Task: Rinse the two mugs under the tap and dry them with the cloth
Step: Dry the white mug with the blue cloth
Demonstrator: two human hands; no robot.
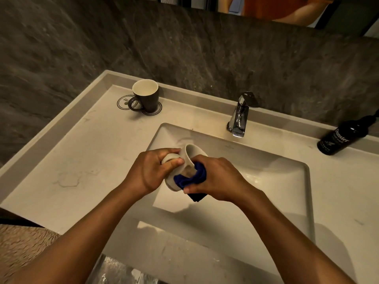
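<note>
The left hand [152,169] was closed round the pale mug [184,167], fingers wrapped over its handle side and thumb pressed against the wall, while the right hand [213,181] was clenched on the blue cloth [194,177], pushing a wad of it into the mug's tilted mouth. Beneath that two-handed hold lay the sink basin [266,181], so the mug hung in the air over the bowl, not resting on anything. Beyond the grip and slightly to its right stood the tap [239,117], with no water visibly running. Further off to the right of the hands, a dark bottle [344,136] leaned on the countertop [92,160]. Away to the far left of the grip sat the dark mug [145,96], upright on a printed coaster [123,103], well apart from the hands. The pale mug looked ceramic — stiff, moderately heavy, likely slick if damp, and liable to chip against the hard basin if dropped; the body or handle seemed the safest purchase, as the left hand had it. The cloth was soft and limp — it bunched easily, and a loose corner hung below the right hand. The dark mug would probably be best lifted by its handle, which faced the person.
</note>
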